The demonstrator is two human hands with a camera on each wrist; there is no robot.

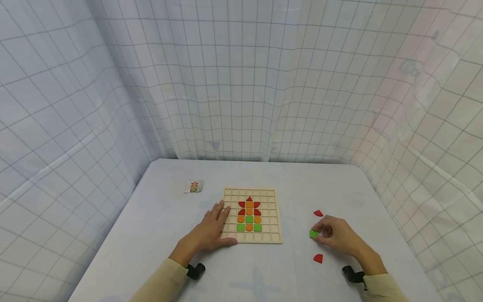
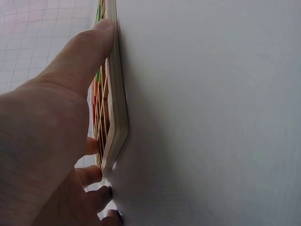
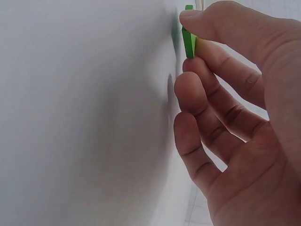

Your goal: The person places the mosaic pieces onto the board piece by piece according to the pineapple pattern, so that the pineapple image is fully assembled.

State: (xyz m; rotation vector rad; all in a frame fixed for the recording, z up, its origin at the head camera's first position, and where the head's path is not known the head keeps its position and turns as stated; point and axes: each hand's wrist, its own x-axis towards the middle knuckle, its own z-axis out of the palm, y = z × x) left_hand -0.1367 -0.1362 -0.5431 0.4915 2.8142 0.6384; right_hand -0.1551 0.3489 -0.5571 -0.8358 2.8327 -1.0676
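Observation:
A wooden grid board (image 1: 270,235) lies on the table, its middle filled with red, orange and green tiles. My left hand (image 1: 207,230) rests on the board's left side and near corner, fingers spread. In the left wrist view, the thumb (image 2: 89,47) presses the board's rim (image 2: 117,94). To the right of the board, my right hand (image 1: 337,235) pinches a green square tile (image 1: 313,233) between thumb and fingers. The right wrist view shows this green tile (image 3: 189,42) edge-on, just off the table surface.
One red tile (image 1: 318,213) lies beyond the right hand, and another red tile (image 1: 318,258) lies nearer. A small pattern card (image 1: 194,186) sits left of the board at the back. Gridded white curtains (image 1: 241,84) enclose the table on the back and sides.

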